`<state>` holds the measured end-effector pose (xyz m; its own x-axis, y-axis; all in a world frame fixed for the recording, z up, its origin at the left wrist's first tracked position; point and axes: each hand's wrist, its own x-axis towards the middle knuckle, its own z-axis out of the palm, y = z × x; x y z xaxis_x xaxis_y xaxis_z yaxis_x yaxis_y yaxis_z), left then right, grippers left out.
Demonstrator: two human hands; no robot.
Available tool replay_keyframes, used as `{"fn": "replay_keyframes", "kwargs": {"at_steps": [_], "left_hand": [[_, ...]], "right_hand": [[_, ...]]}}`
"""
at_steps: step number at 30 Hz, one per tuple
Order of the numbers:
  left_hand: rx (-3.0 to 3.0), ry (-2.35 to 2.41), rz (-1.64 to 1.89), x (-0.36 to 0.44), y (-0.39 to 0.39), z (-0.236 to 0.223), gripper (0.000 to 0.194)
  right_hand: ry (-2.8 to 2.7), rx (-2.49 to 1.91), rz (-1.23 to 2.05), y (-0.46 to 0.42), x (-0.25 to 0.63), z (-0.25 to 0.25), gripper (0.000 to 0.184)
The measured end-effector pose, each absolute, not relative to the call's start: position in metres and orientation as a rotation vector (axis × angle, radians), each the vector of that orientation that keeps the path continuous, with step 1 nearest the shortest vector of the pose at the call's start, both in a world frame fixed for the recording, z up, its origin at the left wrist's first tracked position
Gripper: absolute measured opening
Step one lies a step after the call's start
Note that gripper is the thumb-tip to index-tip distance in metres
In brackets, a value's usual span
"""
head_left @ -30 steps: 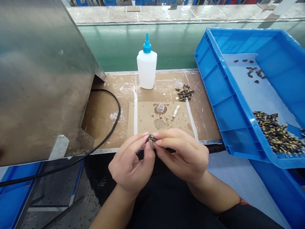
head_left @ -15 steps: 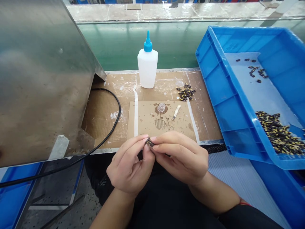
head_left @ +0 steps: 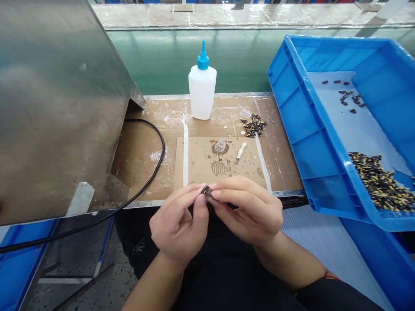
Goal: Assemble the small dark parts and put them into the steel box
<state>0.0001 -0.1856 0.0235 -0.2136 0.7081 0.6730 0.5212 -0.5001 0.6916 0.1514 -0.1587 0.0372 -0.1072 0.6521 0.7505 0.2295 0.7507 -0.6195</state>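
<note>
Two raised hands, left hand (head_left: 177, 226) and right hand (head_left: 249, 216), pinch one small dark part (head_left: 206, 191) between them.

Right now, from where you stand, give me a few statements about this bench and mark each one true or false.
1. The left hand and right hand pinch one small black-and-yellow piece between their fingertips. True.
2. The white squeeze bottle has a blue nozzle and stands upright behind the hands. True.
3. The blue plastic crate sits to the left of the hands. False: it sits to their right.
4. The clear plastic cup is inside the crate. False: it stands on the cardboard sheet in front of the bottle.
</note>
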Motion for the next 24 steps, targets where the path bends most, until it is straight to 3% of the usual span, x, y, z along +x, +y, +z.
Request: {"fn": "replay_keyframes", "kwargs": {"at_steps": [20,24], "left_hand": [[1.749,1.515,1.78,0.001,-0.19,0.025,0.015],[1.679,1.51,1.8,0.003,-0.189,0.019,0.021]], "right_hand": [[-1.599,-0.713,0.533,-0.159,0.149,0.034,0.027],[-1.53,-0.698,0.627,-0.158,0.147,0.025,0.026]]}}
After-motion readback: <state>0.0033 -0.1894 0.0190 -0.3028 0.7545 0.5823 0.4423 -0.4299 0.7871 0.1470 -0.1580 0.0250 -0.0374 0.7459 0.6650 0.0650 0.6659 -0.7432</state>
